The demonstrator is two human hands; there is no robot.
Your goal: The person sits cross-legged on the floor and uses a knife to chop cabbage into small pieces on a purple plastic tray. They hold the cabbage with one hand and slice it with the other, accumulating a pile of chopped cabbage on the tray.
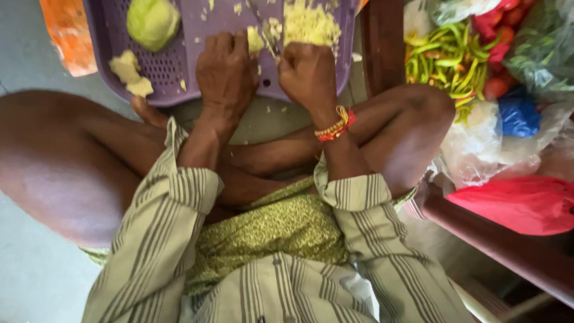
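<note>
I sit cross-legged on the floor over a purple perforated plastic tray (pixel 197 36). My left hand (pixel 226 72) presses a small pale cabbage piece (pixel 255 40) down on the tray. My right hand (pixel 309 75), with a red and yellow thread band on the wrist, is closed around a knife (pixel 267 30) whose blade meets that piece. A heap of shredded cabbage (pixel 310 23) lies just beyond my right hand. A green cabbage chunk (pixel 152 23) rests at the tray's far left, and cabbage core scraps (pixel 130 73) lie near its left edge.
An orange plastic bag (pixel 69 36) lies left of the tray. At the right, a dark wooden table leg (pixel 382 45), green chillies (pixel 445 60), tomatoes (pixel 496 42), a blue bag (pixel 517 116) and a red bag (pixel 520 203) crowd together. Grey floor (pixel 36 281) lies to the left.
</note>
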